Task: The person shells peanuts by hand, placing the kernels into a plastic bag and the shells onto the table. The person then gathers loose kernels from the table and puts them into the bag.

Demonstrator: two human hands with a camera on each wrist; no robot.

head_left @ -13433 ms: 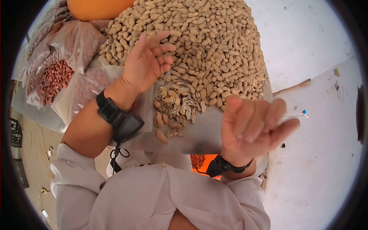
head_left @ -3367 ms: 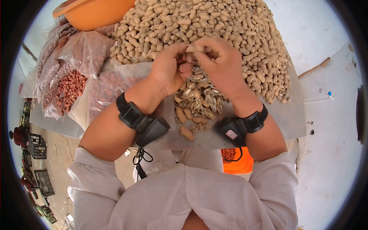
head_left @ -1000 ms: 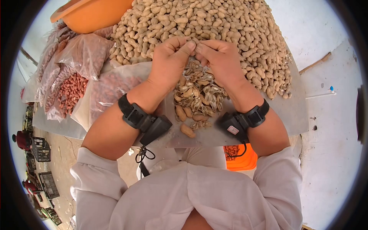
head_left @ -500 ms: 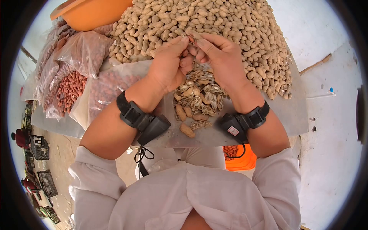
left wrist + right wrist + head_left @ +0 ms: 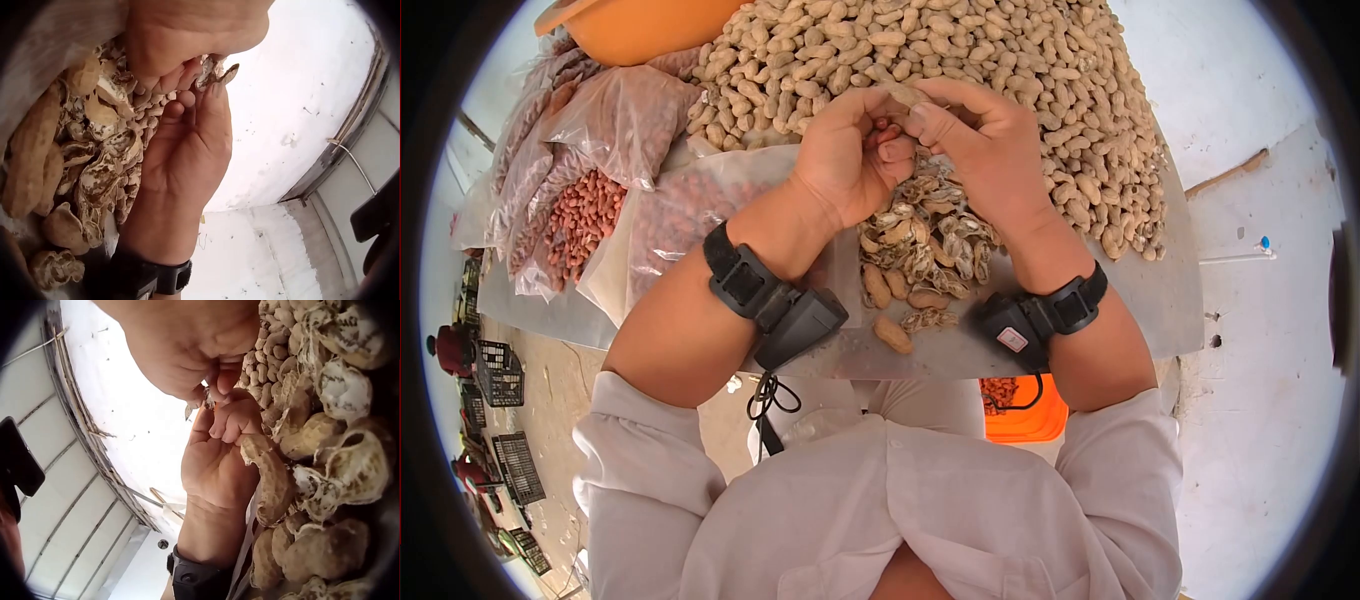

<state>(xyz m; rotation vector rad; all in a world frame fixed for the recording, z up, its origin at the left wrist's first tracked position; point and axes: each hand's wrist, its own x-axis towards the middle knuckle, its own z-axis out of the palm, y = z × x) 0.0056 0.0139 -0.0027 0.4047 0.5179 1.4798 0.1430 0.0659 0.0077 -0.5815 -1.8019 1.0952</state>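
Red peanut kernels [image 5: 882,124] could spill from your left hand [image 5: 835,160], curled round them, if its grip slackens while your right hand [image 5: 997,150] pinches the split tan shell [image 5: 904,94].

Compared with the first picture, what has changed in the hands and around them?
The right hand has moved left, inward from beside the heap of peanuts, to meet the left hand. Both, with no peanut visible in them then, now pinch a peanut shell, and red kernels show in the left fingers. The heap, the filled bags and the orange basin stayed in place.
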